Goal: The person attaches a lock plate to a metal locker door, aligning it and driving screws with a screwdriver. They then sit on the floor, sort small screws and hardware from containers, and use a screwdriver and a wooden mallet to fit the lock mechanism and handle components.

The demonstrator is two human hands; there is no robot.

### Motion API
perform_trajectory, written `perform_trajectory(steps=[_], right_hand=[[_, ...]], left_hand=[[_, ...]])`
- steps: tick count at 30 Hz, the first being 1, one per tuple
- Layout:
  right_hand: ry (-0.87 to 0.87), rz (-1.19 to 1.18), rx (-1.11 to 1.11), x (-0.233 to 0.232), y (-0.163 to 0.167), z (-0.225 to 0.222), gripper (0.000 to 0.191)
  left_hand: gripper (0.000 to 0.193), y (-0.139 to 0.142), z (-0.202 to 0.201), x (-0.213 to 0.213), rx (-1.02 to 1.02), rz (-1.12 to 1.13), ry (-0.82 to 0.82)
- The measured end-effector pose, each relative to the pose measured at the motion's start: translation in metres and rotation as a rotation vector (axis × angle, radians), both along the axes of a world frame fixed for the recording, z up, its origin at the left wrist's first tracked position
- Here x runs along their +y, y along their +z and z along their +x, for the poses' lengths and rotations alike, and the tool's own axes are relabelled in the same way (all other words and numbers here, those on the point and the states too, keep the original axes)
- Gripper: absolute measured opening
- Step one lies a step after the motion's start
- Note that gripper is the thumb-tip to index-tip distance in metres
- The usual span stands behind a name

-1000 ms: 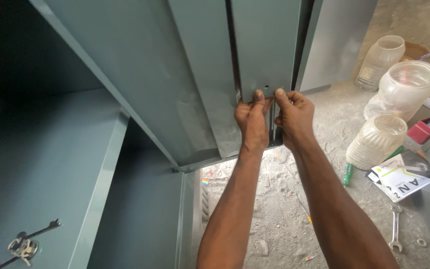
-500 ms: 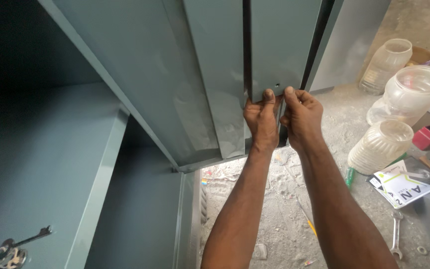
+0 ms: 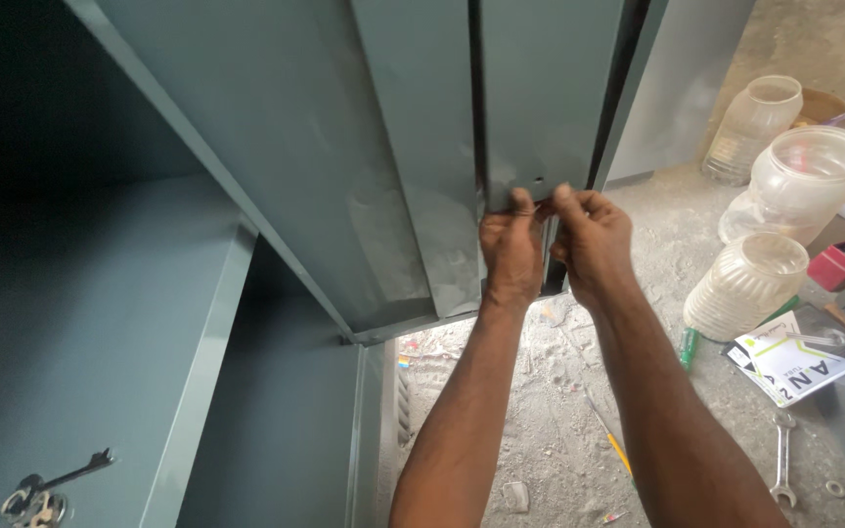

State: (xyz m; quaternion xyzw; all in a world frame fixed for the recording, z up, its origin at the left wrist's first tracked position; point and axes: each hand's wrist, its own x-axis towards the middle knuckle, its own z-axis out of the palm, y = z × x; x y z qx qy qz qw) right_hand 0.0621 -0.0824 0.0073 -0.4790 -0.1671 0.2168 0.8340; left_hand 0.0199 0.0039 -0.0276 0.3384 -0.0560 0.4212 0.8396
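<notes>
Left hand (image 3: 511, 244): fingers curled, pinching the lower edge of a grey-green metal panel (image 3: 540, 98) beside a small slot. Right hand (image 3: 591, 240): fingers bunched, pinching the same edge, just beside the left hand. Panel: upright in the open cabinet door (image 3: 276, 156), above a dusty floor (image 3: 540, 411). Change from half a second ago: grip and place unchanged. Nearby: clear plastic jars (image 3: 745, 284), spanner (image 3: 782, 460), keys (image 3: 36, 494) on a shelf (image 3: 100, 323).

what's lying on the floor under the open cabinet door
Under the grey cabinet door, dusty floor shows, with a coiled spring and a yellow-handled tool. Both forearms hide part of the floor there; the left hand and right hand grip the door's strip.
</notes>
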Motion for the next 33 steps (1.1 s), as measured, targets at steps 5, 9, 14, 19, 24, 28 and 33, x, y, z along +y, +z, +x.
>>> perform_trajectory(steps=[5, 9, 14, 19, 24, 28, 33], right_hand=[[0.010, 0.010, -0.005, 0.003, -0.003, -0.002, 0.027], [-0.001, 0.037, 0.030, 0.007, -0.002, 0.000, 0.026], [-0.018, 0.018, 0.006, 0.007, 0.001, 0.002, 0.024], [-0.008, 0.041, -0.004, 0.006, 0.003, 0.003, 0.025], [-0.006, 0.070, -0.040, 0.008, 0.004, 0.007, 0.024], [0.006, 0.049, -0.034, 0.006, 0.005, 0.007, 0.024], [0.018, 0.058, -0.009, 0.006, 0.005, 0.007, 0.024]], left_hand=[[0.020, 0.007, -0.006, 0.001, 0.050, 0.014, -0.006], [0.018, 0.008, -0.002, 0.003, 0.103, 0.011, 0.015], [0.024, 0.000, 0.004, 0.006, 0.096, 0.079, 0.045], [0.022, -0.003, 0.008, 0.009, 0.100, 0.067, 0.029], [0.025, -0.006, 0.011, 0.011, 0.064, 0.094, 0.009], [0.035, -0.007, 0.014, 0.010, -0.018, 0.104, -0.057], [0.025, -0.001, 0.013, 0.004, 0.117, 0.143, 0.121]])
